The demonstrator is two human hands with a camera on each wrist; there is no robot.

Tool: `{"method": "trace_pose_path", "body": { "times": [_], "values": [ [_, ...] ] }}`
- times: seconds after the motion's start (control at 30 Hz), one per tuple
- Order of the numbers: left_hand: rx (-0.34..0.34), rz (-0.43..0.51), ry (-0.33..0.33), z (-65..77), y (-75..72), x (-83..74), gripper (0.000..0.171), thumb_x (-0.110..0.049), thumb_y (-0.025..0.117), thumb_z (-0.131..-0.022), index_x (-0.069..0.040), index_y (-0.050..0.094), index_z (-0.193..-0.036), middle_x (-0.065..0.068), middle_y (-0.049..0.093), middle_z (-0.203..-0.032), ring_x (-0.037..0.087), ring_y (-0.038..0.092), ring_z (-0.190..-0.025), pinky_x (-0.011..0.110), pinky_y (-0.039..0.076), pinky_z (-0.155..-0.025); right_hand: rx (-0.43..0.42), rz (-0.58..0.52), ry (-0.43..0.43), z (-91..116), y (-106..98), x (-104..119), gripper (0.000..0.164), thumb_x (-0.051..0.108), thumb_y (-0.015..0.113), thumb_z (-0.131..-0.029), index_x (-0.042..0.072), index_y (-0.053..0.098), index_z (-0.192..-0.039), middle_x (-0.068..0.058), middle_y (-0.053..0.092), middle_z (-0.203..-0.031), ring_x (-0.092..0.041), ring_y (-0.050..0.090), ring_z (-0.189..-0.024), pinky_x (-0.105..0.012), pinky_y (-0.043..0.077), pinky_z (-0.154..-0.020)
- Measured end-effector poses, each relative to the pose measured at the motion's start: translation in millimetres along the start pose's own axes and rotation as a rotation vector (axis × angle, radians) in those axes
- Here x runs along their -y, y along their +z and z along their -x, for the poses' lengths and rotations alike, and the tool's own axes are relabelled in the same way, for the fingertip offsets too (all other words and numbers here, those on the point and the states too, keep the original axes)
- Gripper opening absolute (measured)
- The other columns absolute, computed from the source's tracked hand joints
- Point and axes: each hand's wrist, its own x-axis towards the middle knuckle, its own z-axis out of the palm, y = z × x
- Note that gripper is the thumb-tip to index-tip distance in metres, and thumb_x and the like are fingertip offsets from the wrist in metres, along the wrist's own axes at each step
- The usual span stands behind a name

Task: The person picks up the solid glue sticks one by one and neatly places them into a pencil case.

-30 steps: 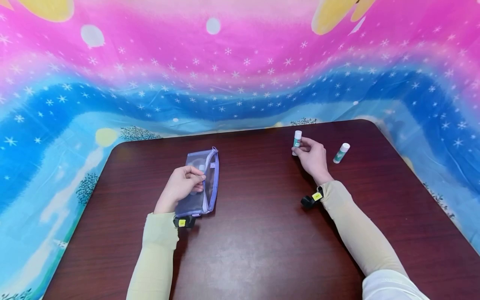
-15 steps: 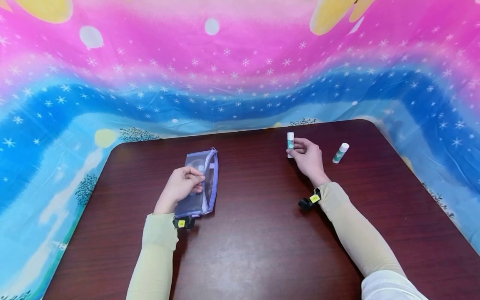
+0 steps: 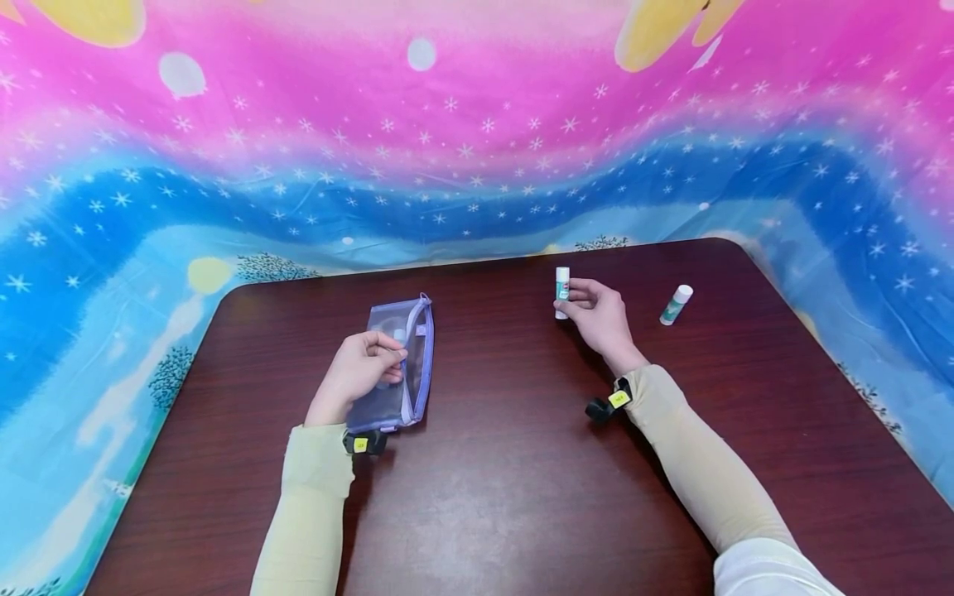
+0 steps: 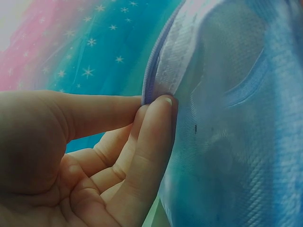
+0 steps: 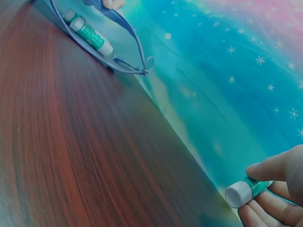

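Note:
My left hand [image 3: 363, 370] pinches the zippered edge of a purple mesh pencil pouch [image 3: 378, 406], holding its mouth apart. In the left wrist view, thumb and finger meet on the zipper tape [image 4: 150, 78]. Two green-and-white glue sticks [image 5: 91, 37] lie inside the pouch, as the right wrist view shows. My right hand [image 3: 602, 319] grips another glue stick [image 3: 562, 291] upright between thumb and fingers, to the right of the pouch. In the right wrist view its white cap end [image 5: 238, 194] points toward the camera.
One more glue stick [image 3: 676, 305] stands on the dark wooden table [image 3: 492, 497], right of my right hand. A colourful snowflake-patterned cloth [image 3: 477, 165] hangs around the table's far and side edges. A black camera strap sits on each wrist.
My right hand has moved left with the glue stick, away from the one standing on the table and toward the pouch. The left hand and pouch have stayed in place.

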Motion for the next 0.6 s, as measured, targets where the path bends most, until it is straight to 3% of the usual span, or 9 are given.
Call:
{"method": "trace_pose_path", "body": {
  "times": [0.6],
  "values": [
    [-0.001,-0.01,0.01,1.5,-1.6,-1.9,0.016,-0.003,0.066,-0.098,0.009,0.065,-0.108,0.016,0.07,-0.085,0.022,0.07,-0.068,0.04,0.063,-0.071,0.091,-0.07,0.019,7.5,20.7,9.0,0.045,0.013,0.077,-0.093,0.004,0.063,-0.135,-0.015,0.069,-0.117,-0.026,0.068,-0.101,-0.022,0.056,-0.076]
  ]
}}
